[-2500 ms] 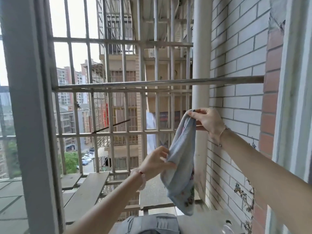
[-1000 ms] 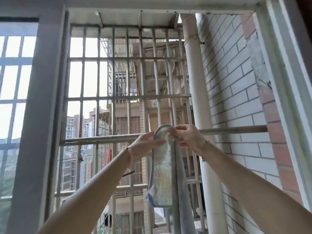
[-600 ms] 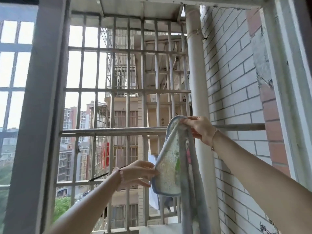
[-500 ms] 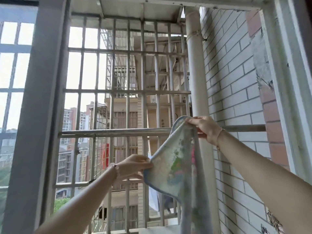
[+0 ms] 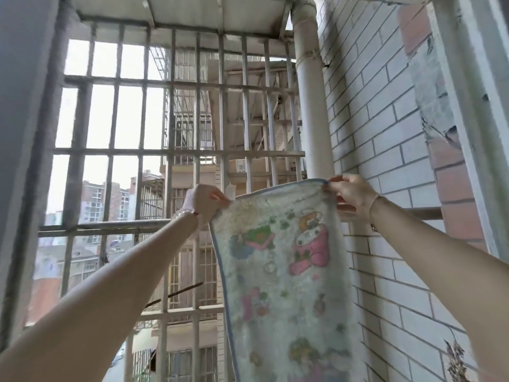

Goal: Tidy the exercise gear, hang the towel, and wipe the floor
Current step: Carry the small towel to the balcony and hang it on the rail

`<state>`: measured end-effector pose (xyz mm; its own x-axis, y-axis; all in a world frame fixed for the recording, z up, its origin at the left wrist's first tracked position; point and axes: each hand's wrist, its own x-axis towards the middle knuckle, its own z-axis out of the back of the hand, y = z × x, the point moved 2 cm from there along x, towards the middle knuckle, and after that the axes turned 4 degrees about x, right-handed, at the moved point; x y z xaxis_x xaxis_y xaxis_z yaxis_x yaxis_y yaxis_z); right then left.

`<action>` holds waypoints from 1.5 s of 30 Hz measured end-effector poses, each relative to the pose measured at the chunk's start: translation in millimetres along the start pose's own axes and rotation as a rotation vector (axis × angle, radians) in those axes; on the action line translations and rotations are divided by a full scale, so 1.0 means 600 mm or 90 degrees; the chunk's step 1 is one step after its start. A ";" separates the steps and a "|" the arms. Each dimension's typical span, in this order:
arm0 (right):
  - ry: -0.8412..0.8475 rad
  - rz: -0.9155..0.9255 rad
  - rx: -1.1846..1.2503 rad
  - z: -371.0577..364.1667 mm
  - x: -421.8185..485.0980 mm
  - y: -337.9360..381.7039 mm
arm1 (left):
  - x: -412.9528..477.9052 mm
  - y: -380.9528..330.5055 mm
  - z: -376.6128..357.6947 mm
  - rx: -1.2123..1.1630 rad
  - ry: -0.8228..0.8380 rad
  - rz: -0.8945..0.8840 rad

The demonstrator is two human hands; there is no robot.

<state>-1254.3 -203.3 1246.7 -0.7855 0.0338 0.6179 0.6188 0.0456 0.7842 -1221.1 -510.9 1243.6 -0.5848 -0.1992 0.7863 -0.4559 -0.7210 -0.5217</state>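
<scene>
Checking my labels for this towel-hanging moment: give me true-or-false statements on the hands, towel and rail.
The left hand and right hand each pinch a top corner of the towel. True.
The towel is bunched into a ball. False: it is spread open, print facing the camera.
The towel hangs on the rail untouched. False: both hands hold it up.
A white pipe stands beside the brick wall. True.

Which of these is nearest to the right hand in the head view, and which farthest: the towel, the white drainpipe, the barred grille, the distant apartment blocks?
1. towel: its top corner is pinched by the right hand.
2. white drainpipe: just behind the hand, slightly left.
3. barred grille: farther out, to the left.
4. apartment blocks: far beyond the bars, lower left.
</scene>
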 end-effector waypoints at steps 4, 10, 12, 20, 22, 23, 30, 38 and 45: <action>-0.031 0.001 -0.018 0.003 0.052 -0.009 | 0.070 0.003 -0.036 0.035 -0.033 -0.010; -0.039 -0.019 -0.072 0.028 0.136 -0.016 | 0.170 -0.003 -0.097 0.112 -0.055 -0.027; -0.054 -0.024 -0.078 0.037 0.156 -0.020 | 0.194 -0.007 -0.119 0.130 -0.042 -0.046; -0.133 -0.030 -0.116 0.052 0.218 -0.057 | 0.262 0.016 -0.192 0.149 -0.039 -0.068; -0.123 -0.042 -0.153 0.052 0.228 -0.074 | 0.265 0.041 -0.208 0.164 -0.014 -0.048; -0.117 -0.045 -0.183 0.053 0.232 -0.082 | 0.262 0.053 -0.215 0.179 0.009 -0.040; -0.025 -0.146 -0.422 0.057 0.245 -0.131 | 0.234 0.098 -0.237 0.271 0.249 -0.002; -0.080 0.056 -0.431 0.063 0.196 -0.096 | 0.186 0.110 -0.182 0.091 0.056 -0.059; -0.213 0.239 -0.383 0.067 0.053 -0.075 | 0.082 0.165 -0.149 -0.074 -0.085 -0.011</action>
<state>-1307.2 -164.2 1228.8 -0.4224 0.2432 0.8732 0.6628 -0.5743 0.4806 -1355.1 -532.5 1201.3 -0.4851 -0.2799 0.8284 -0.5446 -0.6445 -0.5367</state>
